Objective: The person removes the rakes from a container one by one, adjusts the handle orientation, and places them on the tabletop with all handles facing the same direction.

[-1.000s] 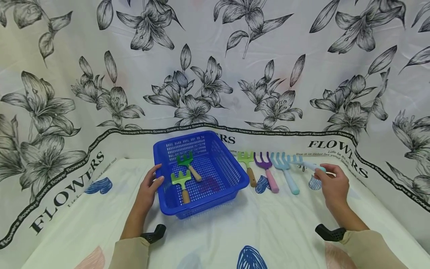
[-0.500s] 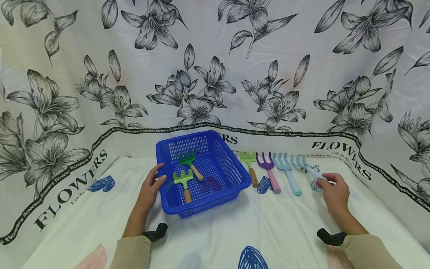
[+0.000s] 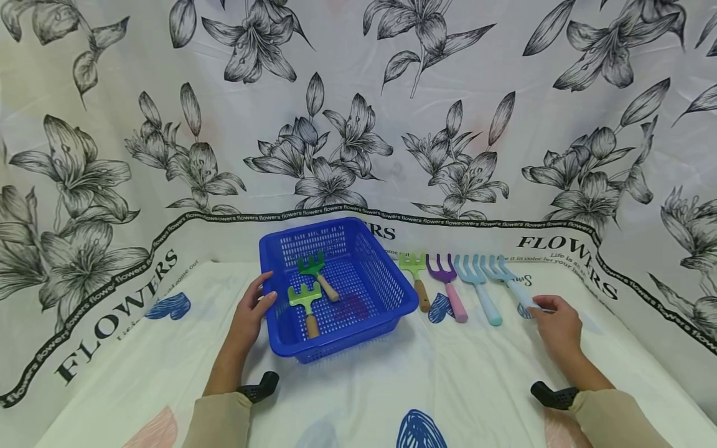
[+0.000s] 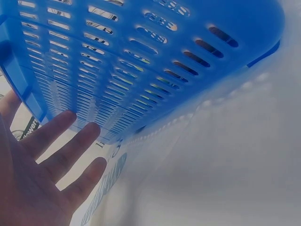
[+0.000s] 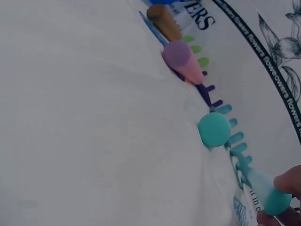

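My left hand [image 3: 252, 305] holds the left rim of a blue plastic basket [image 3: 336, 336], thumb at the rim; in the left wrist view its other fingers [image 4: 70, 155] spread along the outside wall. Inside the basket lie a dark green hand rake [image 3: 327, 289] and a light green hand rake [image 3: 311, 323], both with wooden handles. On the right, my right hand [image 3: 560, 323] pinches the handle end of a light blue hand rake [image 3: 518, 290], its tines pointing away. The right wrist view shows thumb and fingers around the turquoise handle end [image 5: 277, 202].
Left of the held rake, a row lies on the patterned white cloth [image 3: 347, 398]: a green rake [image 3: 421, 294] with a brown handle, a purple rake [image 3: 455, 302] with a pink handle, and another light blue rake [image 3: 487, 302]. A flower-printed curtain [image 3: 448, 112] rises behind.
My right hand has lowered the light blue rake and brought its tines leftward, close beside the other light blue rake. The left hand stays on the basket rim.
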Demonstrator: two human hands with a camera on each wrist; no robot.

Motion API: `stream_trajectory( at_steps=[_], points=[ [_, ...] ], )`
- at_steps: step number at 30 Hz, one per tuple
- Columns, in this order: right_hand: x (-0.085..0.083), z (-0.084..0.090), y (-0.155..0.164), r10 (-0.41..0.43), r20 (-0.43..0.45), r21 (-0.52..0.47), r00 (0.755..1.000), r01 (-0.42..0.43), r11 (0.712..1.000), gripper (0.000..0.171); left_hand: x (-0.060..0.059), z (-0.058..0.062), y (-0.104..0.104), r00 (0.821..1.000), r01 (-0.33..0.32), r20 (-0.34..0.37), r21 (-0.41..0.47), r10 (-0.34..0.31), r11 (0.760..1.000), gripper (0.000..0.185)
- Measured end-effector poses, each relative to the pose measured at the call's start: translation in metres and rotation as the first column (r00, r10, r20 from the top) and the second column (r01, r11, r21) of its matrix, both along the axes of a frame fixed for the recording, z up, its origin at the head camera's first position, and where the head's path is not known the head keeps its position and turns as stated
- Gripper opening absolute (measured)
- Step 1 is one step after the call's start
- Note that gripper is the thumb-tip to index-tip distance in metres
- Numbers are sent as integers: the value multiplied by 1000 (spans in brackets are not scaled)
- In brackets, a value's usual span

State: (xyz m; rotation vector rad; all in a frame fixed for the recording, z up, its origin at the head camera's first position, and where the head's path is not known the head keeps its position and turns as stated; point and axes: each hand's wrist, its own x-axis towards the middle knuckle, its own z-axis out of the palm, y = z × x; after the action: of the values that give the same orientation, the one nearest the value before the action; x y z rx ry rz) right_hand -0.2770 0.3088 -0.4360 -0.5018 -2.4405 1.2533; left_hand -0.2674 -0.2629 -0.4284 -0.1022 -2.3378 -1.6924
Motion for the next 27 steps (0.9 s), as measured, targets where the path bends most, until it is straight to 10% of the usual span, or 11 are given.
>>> stream_trajectory(
  at_steps=[27],
  points=[
    [-1, -3, 5, 152, 69, 183, 986, -162, 970, 29, -2, -5, -1, 1000, -8, 2, -18, 9, 1000, 61]
  ],
)
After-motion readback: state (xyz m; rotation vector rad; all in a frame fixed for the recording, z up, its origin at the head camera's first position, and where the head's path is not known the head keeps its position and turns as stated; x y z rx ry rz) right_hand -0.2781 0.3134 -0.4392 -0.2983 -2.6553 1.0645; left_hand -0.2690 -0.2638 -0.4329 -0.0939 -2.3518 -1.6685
